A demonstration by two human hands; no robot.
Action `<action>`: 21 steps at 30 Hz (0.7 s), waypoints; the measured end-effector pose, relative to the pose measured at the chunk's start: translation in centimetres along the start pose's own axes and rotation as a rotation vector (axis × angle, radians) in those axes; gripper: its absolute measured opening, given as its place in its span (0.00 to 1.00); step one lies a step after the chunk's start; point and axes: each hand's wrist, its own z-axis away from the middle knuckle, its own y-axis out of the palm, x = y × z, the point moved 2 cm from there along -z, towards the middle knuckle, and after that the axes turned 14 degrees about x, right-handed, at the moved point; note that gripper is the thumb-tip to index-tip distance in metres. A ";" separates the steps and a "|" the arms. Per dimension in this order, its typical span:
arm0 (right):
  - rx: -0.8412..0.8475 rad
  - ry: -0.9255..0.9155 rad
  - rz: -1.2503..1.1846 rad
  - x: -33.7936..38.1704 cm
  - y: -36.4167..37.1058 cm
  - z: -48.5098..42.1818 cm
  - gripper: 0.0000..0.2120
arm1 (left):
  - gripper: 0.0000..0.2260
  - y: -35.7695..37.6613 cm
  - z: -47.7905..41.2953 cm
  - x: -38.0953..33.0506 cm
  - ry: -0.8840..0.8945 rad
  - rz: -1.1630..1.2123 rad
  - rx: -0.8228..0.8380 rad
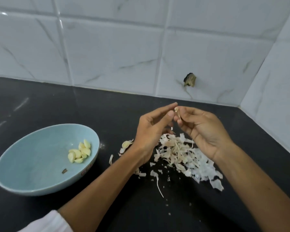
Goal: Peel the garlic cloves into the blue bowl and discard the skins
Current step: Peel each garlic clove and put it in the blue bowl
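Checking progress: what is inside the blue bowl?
Peeled garlic cloves sit clustered at the right inner side of the blue bowl, with one small dark scrap nearer the front rim. Cloves beneath the cluster, if any, are hidden.

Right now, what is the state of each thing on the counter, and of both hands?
bowl: upright, holds the peeled cloves.
held clove: in the air between both hands, above the counter.
right hand: grips the held clove.
left hand: thumb and forefinger pinch at the held clove.
skins: loose pile on the counter, not discarded.
unpeeled clove: lies beside the skins, skin on.
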 end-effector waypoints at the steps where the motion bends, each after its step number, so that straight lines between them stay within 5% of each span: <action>1: 0.007 0.003 -0.018 -0.2 0.0 -0.3 0.05 | 0.12 0.0 0.0 0.0 0.009 -0.002 -0.003; 9: 0.019 -0.044 0.226 -1.9 -1.2 -1.2 0.11 | 0.09 -0.7 -0.3 0.4 0.040 -0.060 -0.018; 12: -0.076 -0.310 0.716 -1.4 -1.7 -1.0 0.07 | 0.09 -0.9 -0.4 0.6 0.029 -0.046 -0.014; 15: 0.008 -0.637 1.073 -1.0 -1.8 -1.0 0.10 | 0.10 -0.8 -0.4 0.8 -0.003 -0.035 -0.004; 21: 0.030 -0.886 1.278 -0.6 -2.4 -1.0 0.04 | 0.11 -1.0 -0.4 0.5 -0.059 0.011 0.040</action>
